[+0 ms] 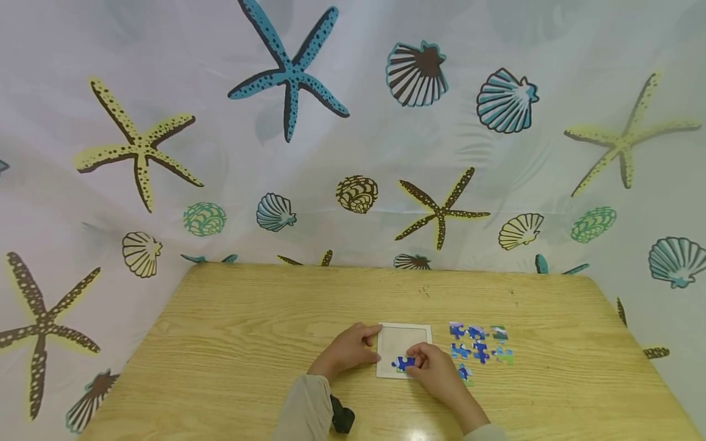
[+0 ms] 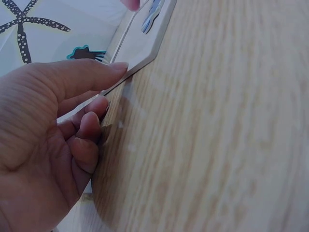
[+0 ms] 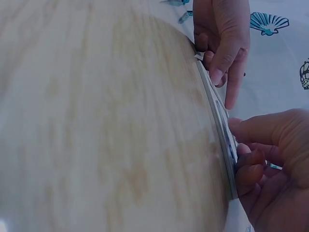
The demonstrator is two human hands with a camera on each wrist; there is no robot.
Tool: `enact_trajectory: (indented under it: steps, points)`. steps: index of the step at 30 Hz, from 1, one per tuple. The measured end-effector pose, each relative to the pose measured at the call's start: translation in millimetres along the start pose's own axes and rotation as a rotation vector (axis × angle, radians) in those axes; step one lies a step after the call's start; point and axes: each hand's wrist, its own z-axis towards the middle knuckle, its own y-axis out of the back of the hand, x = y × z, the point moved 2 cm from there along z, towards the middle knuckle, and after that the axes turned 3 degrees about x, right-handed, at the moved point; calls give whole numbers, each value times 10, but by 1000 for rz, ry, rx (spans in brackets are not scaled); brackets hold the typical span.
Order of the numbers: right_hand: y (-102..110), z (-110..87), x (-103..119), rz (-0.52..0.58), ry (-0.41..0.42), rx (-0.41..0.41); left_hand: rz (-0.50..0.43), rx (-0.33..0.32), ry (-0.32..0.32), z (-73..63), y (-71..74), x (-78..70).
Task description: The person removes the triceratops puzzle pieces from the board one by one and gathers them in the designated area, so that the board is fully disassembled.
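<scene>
A pale square puzzle tray (image 1: 393,340) with a raised rim lies flat on the table. At its left edge my left hand (image 1: 349,350) grips the rim, thumb near the front corner and fingers farther back. In the left wrist view the thumb (image 2: 113,70) lies over the tray's edge, the other fingers curled beside it. Blue jigsaw pieces (image 1: 402,363) with a bit of green sit in the tray's lower part. My right hand (image 1: 438,370) pinches at their right side with thumb and forefinger; its fingertips partly cover them.
Several loose jigsaw pieces (image 1: 480,351), blue, green and white, lie right of the tray, one partly behind my right hand. A small black object (image 1: 342,416) is beside my left sleeve. A shell-and-starfish curtain (image 1: 342,147) hangs behind the wooden table (image 1: 237,343).
</scene>
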Motion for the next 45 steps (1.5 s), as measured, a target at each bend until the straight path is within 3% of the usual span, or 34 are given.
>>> enact_trajectory:
  steps: [8,31,45]
  points:
    - [-7,0,24,-83,5,13,0,0,-6,13,-5,25]
    - [9,-1,51,-44,-13,3,-13,5,-16,8,0,20]
    - [-15,-12,44,-75,-25,-93,-20,12,-7,-9,2,-1]
